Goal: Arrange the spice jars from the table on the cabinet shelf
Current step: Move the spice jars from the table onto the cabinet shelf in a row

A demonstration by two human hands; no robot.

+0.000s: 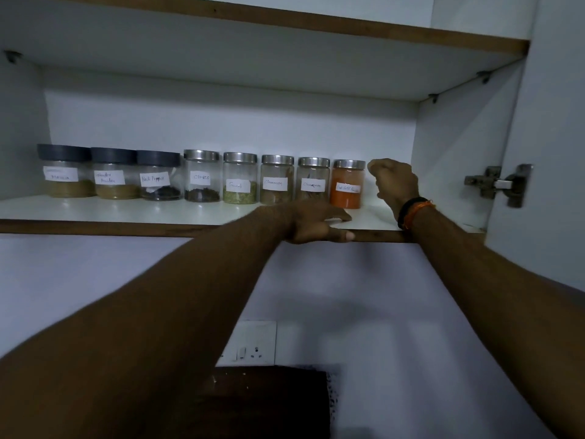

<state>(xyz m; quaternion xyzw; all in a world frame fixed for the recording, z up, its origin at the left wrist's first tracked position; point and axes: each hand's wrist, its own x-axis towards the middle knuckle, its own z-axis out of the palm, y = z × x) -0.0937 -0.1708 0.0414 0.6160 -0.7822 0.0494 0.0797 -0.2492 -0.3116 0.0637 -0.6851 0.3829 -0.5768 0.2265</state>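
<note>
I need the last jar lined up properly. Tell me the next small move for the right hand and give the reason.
Probably draw the right hand back off the shelf. It sits just right of the orange-powder jar, fingers curled and apparently holding nothing, and that jar already stands upright at the end of the row with its label forward. The left hand only rests on the shelf edge.

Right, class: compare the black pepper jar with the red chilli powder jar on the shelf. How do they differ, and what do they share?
The black pepper jar has a dark grey lid; the red chilli powder jar has a shiny metal one. The black pepper jar holds a shallow dark layer; the red chilli powder jar is nearly full of orange-red powder. The black pepper jar looks wider. Both stand upright in one row, clear-walled, with handwritten white labels.
</note>
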